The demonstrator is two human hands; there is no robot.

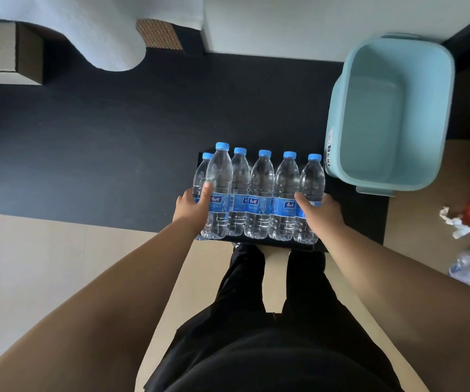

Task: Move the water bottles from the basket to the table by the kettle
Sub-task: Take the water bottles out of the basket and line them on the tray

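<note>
Dark tabletop [115,131]: six water bottles [259,193] in a row, teal basket [337,123] just right, tissue box [2,52] far left. Left hand [192,207] grips a left-end bottle, right hand [323,213] the rightmost.

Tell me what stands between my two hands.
In the head view, clear plastic water bottles with blue caps fill the gap in a row; the left hand and right hand hold the row's ends.

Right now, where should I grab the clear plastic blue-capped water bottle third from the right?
Pinch the tapered shoulder just under the blue cap, coming from above. That clear plastic water bottle stands upright, and neighbouring bottles closely flank its body on both sides; only the narrow tops leave finger gaps.
</note>
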